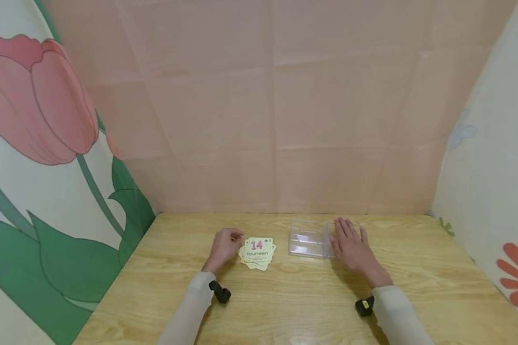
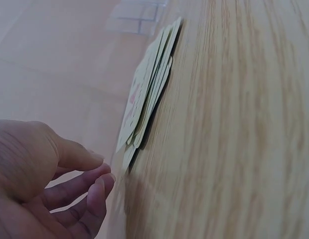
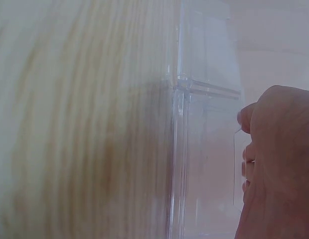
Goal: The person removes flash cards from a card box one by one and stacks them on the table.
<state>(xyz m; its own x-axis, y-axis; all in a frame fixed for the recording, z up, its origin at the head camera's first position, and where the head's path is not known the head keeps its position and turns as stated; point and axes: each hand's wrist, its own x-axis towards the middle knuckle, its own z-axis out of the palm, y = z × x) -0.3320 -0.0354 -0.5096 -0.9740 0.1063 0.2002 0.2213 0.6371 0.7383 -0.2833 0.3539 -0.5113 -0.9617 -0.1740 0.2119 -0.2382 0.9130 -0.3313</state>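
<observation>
A stack of number cards (image 1: 258, 250) lies slightly fanned on the table, its top card reading "14 fourteen". Just left of it is my left hand (image 1: 228, 245), fingers loosely bent, nothing between them. In the left wrist view the fingertips (image 2: 102, 174) are close by the near corner of the stack (image 2: 149, 89), a small gap apart. A clear plastic box (image 1: 307, 239) lies open to the right of the cards, with a hinge line across it. My right hand (image 1: 355, 247) rests with extended fingers over its right part, hiding much of that side (image 3: 209, 149).
The wooden table (image 1: 276, 306) ends at the back against a pinkish cloth backdrop (image 1: 276, 120). A panel with a painted tulip (image 1: 43, 100) stands along the left, and a pale flowered panel (image 1: 492, 167) along the right. Both wrists wear small black cameras.
</observation>
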